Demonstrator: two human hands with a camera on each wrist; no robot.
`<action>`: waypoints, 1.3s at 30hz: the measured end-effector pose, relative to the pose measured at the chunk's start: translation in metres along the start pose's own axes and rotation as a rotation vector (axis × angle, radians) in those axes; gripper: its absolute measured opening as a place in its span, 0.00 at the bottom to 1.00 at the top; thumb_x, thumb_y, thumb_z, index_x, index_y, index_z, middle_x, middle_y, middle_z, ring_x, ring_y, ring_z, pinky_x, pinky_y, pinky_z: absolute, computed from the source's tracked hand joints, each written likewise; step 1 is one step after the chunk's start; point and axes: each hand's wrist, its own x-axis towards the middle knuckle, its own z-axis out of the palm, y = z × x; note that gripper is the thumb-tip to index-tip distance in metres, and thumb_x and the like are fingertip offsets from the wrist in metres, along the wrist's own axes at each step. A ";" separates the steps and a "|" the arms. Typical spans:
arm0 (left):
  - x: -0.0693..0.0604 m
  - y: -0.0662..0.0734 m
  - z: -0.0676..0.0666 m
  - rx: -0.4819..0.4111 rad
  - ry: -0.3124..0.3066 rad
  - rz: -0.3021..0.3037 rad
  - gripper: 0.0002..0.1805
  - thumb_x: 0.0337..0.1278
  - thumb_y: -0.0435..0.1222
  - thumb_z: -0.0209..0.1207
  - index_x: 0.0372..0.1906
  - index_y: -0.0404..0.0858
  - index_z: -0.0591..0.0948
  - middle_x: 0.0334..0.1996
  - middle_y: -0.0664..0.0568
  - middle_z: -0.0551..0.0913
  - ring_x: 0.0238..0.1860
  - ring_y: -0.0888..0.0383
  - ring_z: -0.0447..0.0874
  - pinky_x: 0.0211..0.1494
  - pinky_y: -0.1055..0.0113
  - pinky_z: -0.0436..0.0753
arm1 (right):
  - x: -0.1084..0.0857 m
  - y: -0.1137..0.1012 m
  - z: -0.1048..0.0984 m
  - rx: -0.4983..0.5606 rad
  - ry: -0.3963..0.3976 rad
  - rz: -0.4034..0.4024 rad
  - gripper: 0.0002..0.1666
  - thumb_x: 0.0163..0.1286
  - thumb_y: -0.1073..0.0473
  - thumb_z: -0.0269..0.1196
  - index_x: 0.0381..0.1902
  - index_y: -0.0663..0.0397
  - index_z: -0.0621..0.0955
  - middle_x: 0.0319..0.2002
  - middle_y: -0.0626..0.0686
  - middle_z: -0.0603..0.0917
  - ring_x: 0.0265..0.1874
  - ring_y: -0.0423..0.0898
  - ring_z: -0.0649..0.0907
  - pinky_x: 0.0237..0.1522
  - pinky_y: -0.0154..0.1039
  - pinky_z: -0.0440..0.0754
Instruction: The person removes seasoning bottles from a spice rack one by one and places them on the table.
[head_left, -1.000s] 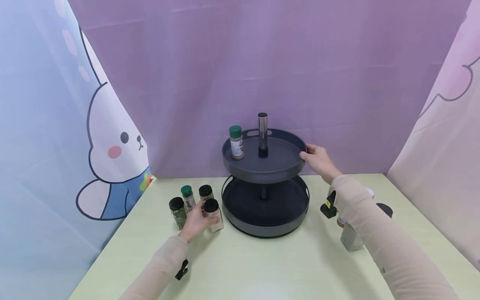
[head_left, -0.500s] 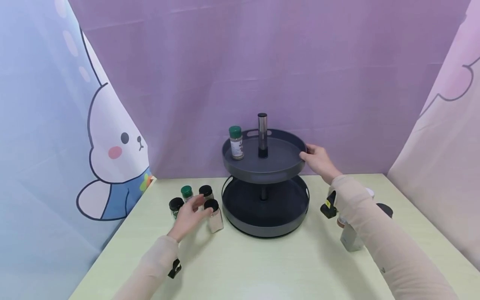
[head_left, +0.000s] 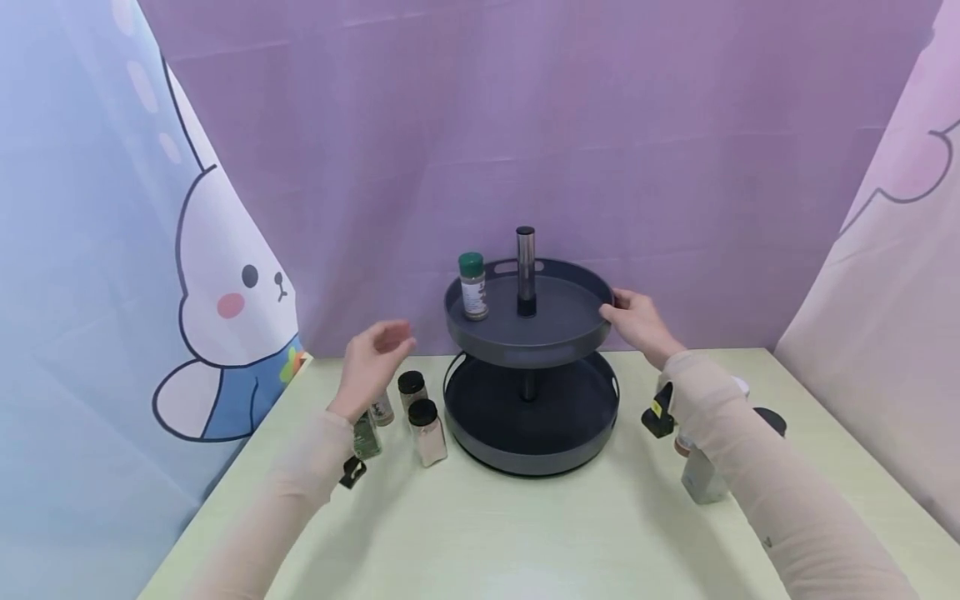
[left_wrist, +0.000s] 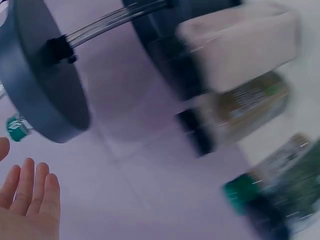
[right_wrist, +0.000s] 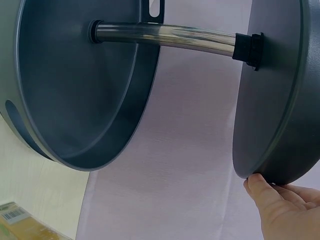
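Note:
A dark grey two-tier tray stand (head_left: pixel 528 354) with a metal post stands at the table's middle. My right hand (head_left: pixel 641 325) grips the right rim of its upper tier, thumb on the near side, as the right wrist view shows. A green-capped spice jar (head_left: pixel 473 292) stands upright at the left of that tier. My left hand (head_left: pixel 373 367) hovers left of the stand, holding nothing, fingers extended in the left wrist view. Beneath it are a jar of green herbs (head_left: pixel 367 437) and a partly hidden spice jar (head_left: pixel 382 408). Nearby stand a black-capped jar with pale contents (head_left: pixel 431 443) and another black-capped jar (head_left: pixel 412 385).
Several containers stand on the right, partly hidden by my right sleeve (head_left: pixel 757 467), among them a grey box-shaped one (head_left: pixel 703 479). The pale table (head_left: pixel 525 533) stretches in front of the stand. A purple curtain (head_left: pixel 390 167) hangs close behind.
My left hand has let go of the jar with pale contents and risen away, up and to the left. That jar stays on the table. My right hand keeps its place on the rim.

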 end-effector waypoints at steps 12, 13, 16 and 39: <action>0.051 0.052 0.009 0.030 -0.080 0.045 0.25 0.56 0.42 0.59 0.58 0.39 0.73 0.54 0.46 0.78 0.54 0.52 0.77 0.58 0.60 0.77 | -0.004 0.000 -0.002 -0.002 -0.007 0.007 0.34 0.69 0.59 0.46 0.70 0.63 0.52 0.66 0.63 0.62 0.66 0.55 0.63 0.67 0.51 0.61; 0.054 0.053 0.012 0.018 -0.093 0.039 0.26 0.56 0.42 0.59 0.59 0.38 0.72 0.55 0.45 0.77 0.55 0.51 0.76 0.58 0.59 0.76 | -0.004 0.000 -0.002 -0.001 -0.005 0.006 0.34 0.69 0.59 0.46 0.70 0.64 0.52 0.66 0.63 0.62 0.66 0.55 0.63 0.67 0.51 0.61; 0.062 0.057 0.021 -0.005 -0.123 0.008 0.29 0.55 0.42 0.60 0.61 0.38 0.69 0.58 0.45 0.75 0.57 0.50 0.74 0.59 0.59 0.75 | -0.006 -0.001 -0.002 -0.002 -0.002 0.006 0.34 0.69 0.59 0.46 0.70 0.64 0.52 0.67 0.64 0.61 0.66 0.55 0.62 0.67 0.50 0.61; 0.088 0.058 0.049 0.088 -0.141 -0.021 0.28 0.54 0.39 0.60 0.59 0.36 0.69 0.54 0.42 0.76 0.55 0.48 0.76 0.58 0.56 0.76 | -0.009 -0.005 0.011 0.032 0.007 -0.003 0.35 0.69 0.59 0.47 0.69 0.65 0.52 0.66 0.63 0.62 0.66 0.53 0.64 0.67 0.46 0.63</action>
